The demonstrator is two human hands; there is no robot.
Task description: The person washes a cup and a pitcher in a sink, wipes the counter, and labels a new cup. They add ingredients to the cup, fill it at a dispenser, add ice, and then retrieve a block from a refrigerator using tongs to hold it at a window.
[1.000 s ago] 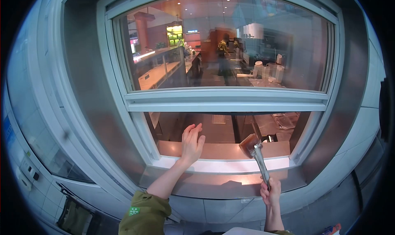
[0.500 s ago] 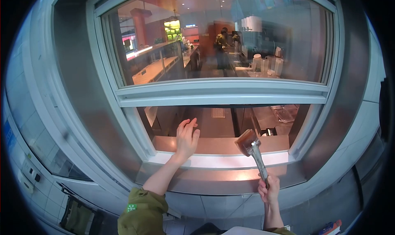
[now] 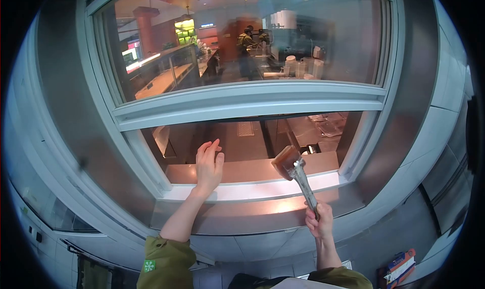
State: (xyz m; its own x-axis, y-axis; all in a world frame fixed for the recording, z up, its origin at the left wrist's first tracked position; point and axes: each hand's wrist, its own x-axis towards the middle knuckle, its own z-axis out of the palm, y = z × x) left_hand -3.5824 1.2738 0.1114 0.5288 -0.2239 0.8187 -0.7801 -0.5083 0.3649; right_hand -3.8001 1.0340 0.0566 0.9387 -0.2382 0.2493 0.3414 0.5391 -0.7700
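My left hand is raised in front of the window opening, its fingers apart and holding nothing. In my right hand is the grey handle of a tool with a broad brown head, tilted up to the left. The tool's head is in front of the metal sill. Above both hands runs the white lower rail of the window sash, with the glass pane over it.
Behind the glass, a person stands by a counter with cups and containers. White frame sides flank the opening. A box lies low at the right; a dark folded chair-like item stands low left.
The view has shifted, so the window and both hands appear further left in the picture. My left hand stays open, and the tool remains in my right hand.
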